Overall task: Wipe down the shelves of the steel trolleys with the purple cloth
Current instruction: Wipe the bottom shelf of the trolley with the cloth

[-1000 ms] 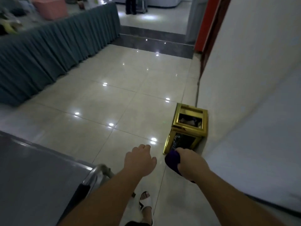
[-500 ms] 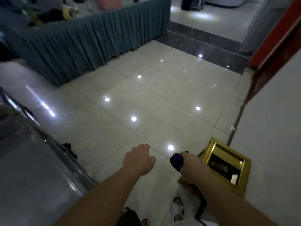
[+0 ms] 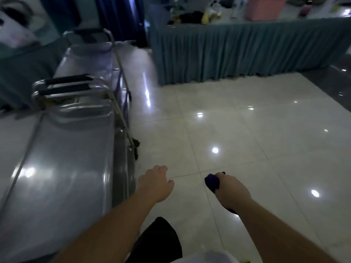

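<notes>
Both bare forearms reach forward from the bottom of the frame, held out over the floor. The left hand (image 3: 154, 184) sits at lower centre, palm down, fingers loosely curled and holding nothing, just right of the near trolley's edge but not touching it. The right hand (image 3: 230, 190) sits to its right, fingers curled round the bunched purple cloth (image 3: 212, 182), which pokes out on the hand's left side, with a dark end showing under the wrist.

Two steel trolleys stand end to end along the left of the frame. The near trolley (image 3: 57, 168) fills the lower left with its flat, shiny top shelf; the far trolley (image 3: 89, 59) runs on toward the upper left. Where they meet, two black-gripped push handles (image 3: 66, 85) lie side by side; a third handle shows at the far trolley's far end.

The floor (image 3: 247, 139) is glossy pale tile with spots of reflected ceiling light. Across the upper right stands one long tabletop (image 3: 284, 21) with a pleated teal skirt (image 3: 237, 50), carrying one pink basket (image 3: 265, 7) and blurred clutter. A dark blue curtain (image 3: 121, 16) hangs at upper centre.
</notes>
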Motion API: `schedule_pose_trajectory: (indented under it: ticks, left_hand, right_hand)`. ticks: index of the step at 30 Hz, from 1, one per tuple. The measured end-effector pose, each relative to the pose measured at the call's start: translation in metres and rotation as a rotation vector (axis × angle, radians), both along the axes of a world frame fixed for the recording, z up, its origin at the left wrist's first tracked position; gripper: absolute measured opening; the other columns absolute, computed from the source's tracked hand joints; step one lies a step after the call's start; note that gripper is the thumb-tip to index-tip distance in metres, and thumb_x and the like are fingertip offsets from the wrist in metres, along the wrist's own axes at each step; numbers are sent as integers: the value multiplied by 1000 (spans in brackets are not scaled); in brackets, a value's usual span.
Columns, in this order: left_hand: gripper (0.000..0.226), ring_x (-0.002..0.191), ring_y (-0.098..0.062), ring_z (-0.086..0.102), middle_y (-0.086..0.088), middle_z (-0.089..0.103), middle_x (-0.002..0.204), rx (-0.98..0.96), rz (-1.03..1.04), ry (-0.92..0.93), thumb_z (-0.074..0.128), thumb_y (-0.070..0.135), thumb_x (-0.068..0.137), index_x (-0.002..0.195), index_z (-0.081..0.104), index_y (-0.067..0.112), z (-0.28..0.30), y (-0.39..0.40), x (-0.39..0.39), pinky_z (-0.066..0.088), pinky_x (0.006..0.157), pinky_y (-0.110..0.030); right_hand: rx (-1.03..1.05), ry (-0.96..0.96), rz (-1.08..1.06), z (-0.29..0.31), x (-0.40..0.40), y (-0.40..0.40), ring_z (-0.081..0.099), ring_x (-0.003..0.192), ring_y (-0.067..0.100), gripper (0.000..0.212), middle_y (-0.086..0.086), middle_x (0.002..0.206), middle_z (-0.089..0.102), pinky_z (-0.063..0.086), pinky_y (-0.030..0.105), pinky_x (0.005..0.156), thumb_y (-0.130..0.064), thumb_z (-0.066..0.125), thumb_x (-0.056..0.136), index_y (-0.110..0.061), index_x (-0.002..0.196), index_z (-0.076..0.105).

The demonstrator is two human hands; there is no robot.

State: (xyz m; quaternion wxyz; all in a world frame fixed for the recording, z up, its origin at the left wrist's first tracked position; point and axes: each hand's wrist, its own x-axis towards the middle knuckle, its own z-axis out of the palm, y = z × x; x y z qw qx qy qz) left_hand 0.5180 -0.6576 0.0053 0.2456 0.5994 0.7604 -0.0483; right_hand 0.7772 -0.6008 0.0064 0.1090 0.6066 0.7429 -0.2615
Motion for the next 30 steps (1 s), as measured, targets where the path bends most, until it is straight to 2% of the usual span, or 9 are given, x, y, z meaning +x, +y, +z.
schedule_pose_trajectory:
  ticks: [3,5,7,10,15,18,22,25,30]
  left_hand:
    - [65,144,-27,44,-1,37,166,-15,99,-1,41,54,105,163,31,25,-7,23,-25,42,112,-44]
    - [66,146,-26,42,0,35,167,-23,158,-22,40,53,106,164,29,25,-16,44,-45,43,113,-44]
    - [65,145,-25,43,0,36,167,-20,202,-48,40,52,107,165,29,25,-26,68,-66,43,113,-43]
    - [66,147,-25,42,-1,34,169,-29,255,-79,41,51,107,166,28,24,-32,105,-94,40,115,-42]
    - [63,141,-22,46,1,39,165,-29,299,-67,41,49,106,163,32,25,-31,151,-135,44,109,-42]
    - [62,138,-24,48,-1,42,161,-23,392,-72,42,49,105,161,35,24,-30,161,-153,45,108,-44]
    - [65,143,-26,45,-1,40,164,-34,581,-122,45,49,105,163,33,23,-41,156,-169,42,114,-45]
    - [62,139,-26,48,0,43,161,-20,777,-134,46,49,104,160,37,23,-58,151,-172,45,111,-46]
    - [61,139,-29,49,-1,45,160,-32,1180,-144,50,50,102,157,41,23,-68,143,-145,45,111,-47]
  right_hand:
    - [13,4,158,-6,-40,51,63,90,23,18,3,99,65,55,34,76,-15,54,93,-15,111,56]
    - [10,5,239,-15,-71,85,62,90,22,16,2,99,63,53,32,76,-18,53,95,-16,110,56]
    - [-7,3,295,-23,-101,114,61,90,22,13,1,99,62,51,31,78,-16,52,94,-18,106,54]
    - [-56,-33,357,-26,-139,153,63,97,24,17,2,104,63,56,40,89,-12,51,91,-19,106,54]
    - [-39,-64,490,-30,-195,212,64,97,25,19,4,106,65,57,44,89,-22,51,96,-17,114,55]
    - [-50,-103,580,-34,-228,238,63,100,23,25,2,111,63,55,42,91,-16,51,94,-20,118,54]
    - [-68,-104,766,-44,-282,268,62,99,24,22,2,108,63,55,42,90,-13,51,92,-21,112,55]
    - [-81,-93,988,-57,-324,288,63,101,27,18,4,107,63,54,42,90,-11,53,92,-18,108,55]
    - [-87,-95,1349,-69,-377,303,61,105,27,26,6,115,61,52,39,90,-11,53,94,-17,119,57]
